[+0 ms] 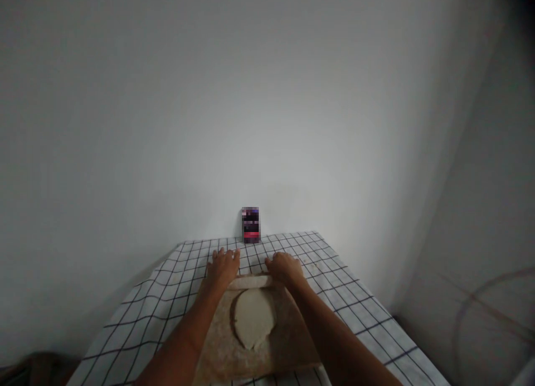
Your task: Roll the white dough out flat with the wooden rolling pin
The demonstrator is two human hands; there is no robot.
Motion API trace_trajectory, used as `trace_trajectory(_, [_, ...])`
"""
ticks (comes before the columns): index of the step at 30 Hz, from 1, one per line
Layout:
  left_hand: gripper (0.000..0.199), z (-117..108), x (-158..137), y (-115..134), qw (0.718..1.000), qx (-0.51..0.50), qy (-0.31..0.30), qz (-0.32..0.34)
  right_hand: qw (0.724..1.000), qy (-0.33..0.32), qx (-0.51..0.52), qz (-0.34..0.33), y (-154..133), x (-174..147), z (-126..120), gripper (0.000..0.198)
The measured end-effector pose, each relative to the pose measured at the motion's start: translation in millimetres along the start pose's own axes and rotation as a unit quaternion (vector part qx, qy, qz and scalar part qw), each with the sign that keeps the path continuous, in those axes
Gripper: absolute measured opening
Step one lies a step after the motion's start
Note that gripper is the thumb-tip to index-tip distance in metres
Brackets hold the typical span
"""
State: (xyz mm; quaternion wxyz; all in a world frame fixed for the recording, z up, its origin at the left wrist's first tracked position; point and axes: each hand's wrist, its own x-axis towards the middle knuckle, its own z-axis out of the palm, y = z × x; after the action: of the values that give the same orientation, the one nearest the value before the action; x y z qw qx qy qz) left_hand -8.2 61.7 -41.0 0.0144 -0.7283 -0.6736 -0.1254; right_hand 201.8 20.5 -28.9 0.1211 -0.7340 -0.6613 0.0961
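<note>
A flat, pale piece of dough (254, 318), roughly oval with a ragged near edge, lies on a floured wooden board (219, 347). Across the board's far end, just beyond the dough, is a light-coloured rolling pin (253, 283). My left hand (224, 265) rests over the pin's left end, its fingertips reaching forward past it. Over the other end, my right hand (286, 268) is closed with curled fingers. Both hands cover the ends of the pin, and their palms are hidden from above.
A white tablecloth with dark grid lines (351, 302) covers the table under the board. At the table's far edge a phone-like dark rectangle (251, 225), blurred out, leans upright against the white wall (267, 107). A dark object (42, 369) shows at lower left.
</note>
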Motion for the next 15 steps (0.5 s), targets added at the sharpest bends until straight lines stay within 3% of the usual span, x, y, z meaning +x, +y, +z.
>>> trace_trajectory(4, [0.061,1,5,4,0.999,-0.007,-0.006,-0.032,1.0,0.004,0.008,-0.014,1,6,4,0.059])
trace_trajectory(8, [0.059,-2,3,5,0.998,-0.004,-0.049,-0.034,1.0,-0.003,0.007,-0.019,3,9,8,0.056])
trace_trajectory(15, [0.06,-12,-18,6,0.994,-0.009,-0.087,-0.064,1.0,-0.008,0.0,-0.025,7,-3,8,0.058])
